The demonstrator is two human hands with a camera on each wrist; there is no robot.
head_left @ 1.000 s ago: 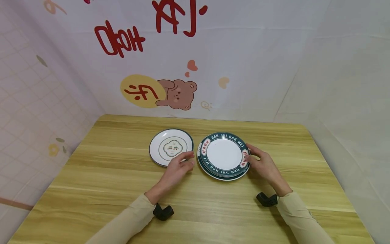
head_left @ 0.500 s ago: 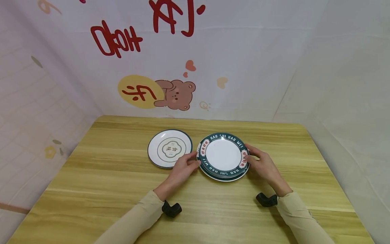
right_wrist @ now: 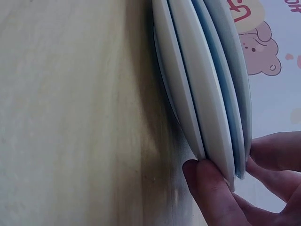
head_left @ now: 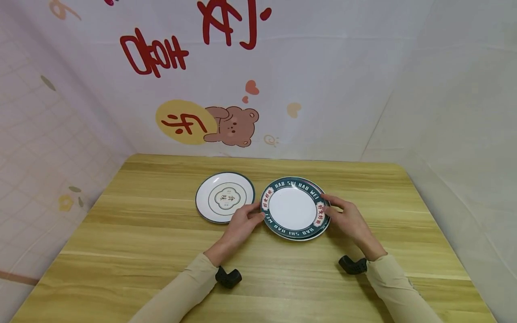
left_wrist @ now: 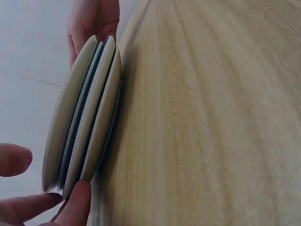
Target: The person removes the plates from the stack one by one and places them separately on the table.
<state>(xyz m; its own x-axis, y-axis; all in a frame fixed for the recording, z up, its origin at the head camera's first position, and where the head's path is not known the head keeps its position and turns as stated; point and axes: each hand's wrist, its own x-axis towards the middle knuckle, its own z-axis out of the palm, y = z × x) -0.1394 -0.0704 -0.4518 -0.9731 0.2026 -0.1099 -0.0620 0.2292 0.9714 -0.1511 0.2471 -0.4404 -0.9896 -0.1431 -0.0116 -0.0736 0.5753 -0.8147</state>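
Observation:
A stack of several round plates (head_left: 292, 208) lies on the table, its top plate white with a green lettered rim and red characters. My left hand (head_left: 239, 226) touches the stack's left rim. In the left wrist view, left fingertips (left_wrist: 81, 197) meet the plate edges while the thumb (left_wrist: 14, 159) stands apart from them. At the opposite rim is my right hand (head_left: 350, 220), with fingers (right_wrist: 211, 186) pressed to the lower plate edges and another digit touching the topmost edge. A white plate with a thin dark rim (head_left: 208, 197) lies left of the stack, just behind my left hand.
The wooden table (head_left: 282, 287) ends at a pale printed backdrop (head_left: 323, 80) with a bear and red characters. Black curved wrist pieces (head_left: 228, 278) are worn below both hands.
My left hand has moved right to the stack's rim. The top plate has slid slightly left over the plates below, the right fingertips following it. The single white plate stays put.

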